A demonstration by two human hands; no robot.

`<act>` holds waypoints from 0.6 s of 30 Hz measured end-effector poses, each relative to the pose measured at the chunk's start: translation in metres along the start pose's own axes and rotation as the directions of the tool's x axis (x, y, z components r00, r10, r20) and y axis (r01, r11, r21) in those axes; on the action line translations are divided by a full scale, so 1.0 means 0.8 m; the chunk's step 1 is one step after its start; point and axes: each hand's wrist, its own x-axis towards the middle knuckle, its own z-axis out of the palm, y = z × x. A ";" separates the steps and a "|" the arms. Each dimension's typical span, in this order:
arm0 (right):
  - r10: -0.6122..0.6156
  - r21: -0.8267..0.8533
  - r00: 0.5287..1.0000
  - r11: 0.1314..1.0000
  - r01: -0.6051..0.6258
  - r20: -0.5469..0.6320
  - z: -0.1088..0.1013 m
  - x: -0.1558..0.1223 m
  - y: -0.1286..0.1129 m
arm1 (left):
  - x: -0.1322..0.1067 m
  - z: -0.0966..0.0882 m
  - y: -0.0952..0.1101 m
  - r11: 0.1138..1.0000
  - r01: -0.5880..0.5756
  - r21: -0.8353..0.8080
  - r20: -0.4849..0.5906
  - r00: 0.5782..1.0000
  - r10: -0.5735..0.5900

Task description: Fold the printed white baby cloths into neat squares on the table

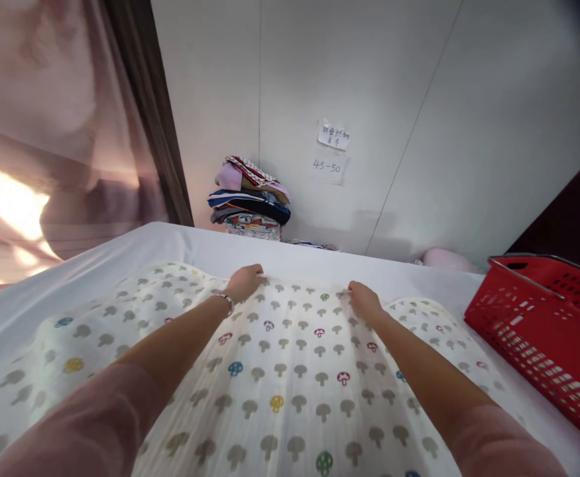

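Observation:
A cream cloth (pixel 299 351) printed with grey and coloured mushrooms is spread over a white-covered table. Its far edge is pinched by my left hand (pixel 244 283), which wears a bracelet at the wrist. Some way to the right along that same edge, my right hand (pixel 365 301) also grips the cloth with closed fingers. Between the two hands the edge runs fairly straight, and the fabric falls in soft lengthwise folds toward me. On both outer sides the cloth lies loosely on the table, and its near end runs out of view.
On the right stands a red plastic basket (pixel 543 338) with slotted sides. Folded clothes (pixel 250 199) are stacked by the wall beyond the white table cover (pixel 314 264). Two paper notes (pixel 333 136) are stuck to the wall. A curtain (pixel 140 99) hangs at the left.

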 end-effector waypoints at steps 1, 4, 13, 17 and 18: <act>0.036 0.001 0.999 0.999 -0.036 -0.017 -0.005 0.010 0.003 | 0.010 -0.003 0.003 0.999 0.035 -0.005 -0.018 0.999 -0.035; 0.118 0.001 0.992 0.993 -0.118 -0.051 -0.015 0.040 0.010 | 0.039 0.000 0.013 0.996 0.088 -0.005 -0.037 0.995 -0.088; 0.121 -0.027 0.992 0.992 -0.121 -0.022 0.030 0.062 0.004 | 0.051 0.063 0.006 1.000 0.016 0.022 -0.041 0.999 -0.015; 0.053 -0.024 0.999 0.998 -0.053 -0.001 0.034 0.062 0.001 | 0.056 0.069 -0.003 0.997 -0.077 0.001 -0.038 0.996 0.077; 0.027 -0.019 1.000 0.999 -0.027 0.012 0.033 0.063 -0.001 | 0.058 0.068 -0.004 0.995 -0.102 -0.002 -0.029 0.994 0.102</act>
